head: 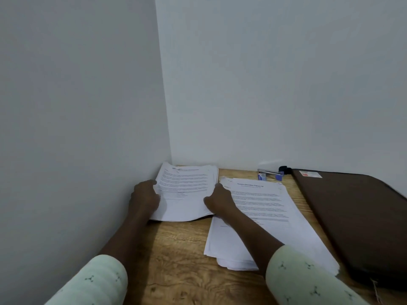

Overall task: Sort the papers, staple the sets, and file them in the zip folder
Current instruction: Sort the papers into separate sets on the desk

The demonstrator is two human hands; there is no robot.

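Wooden desk [180,249]: arms stretched forward; left hand [144,198], right hand [219,200] grip paper stack [185,190] sides, fingers curled round edges.

White papers [185,190], dark brown zip folder [356,216], blue stapler [269,174], wood-grain table [180,256], pale green sleeves [308,278] with small sprigs

Bare grained wooden tabletop [180,249] lies open at the front; pale grey corner walls [77,128] close left and rear; a dark brown zip folder [352,216] blocks the right.
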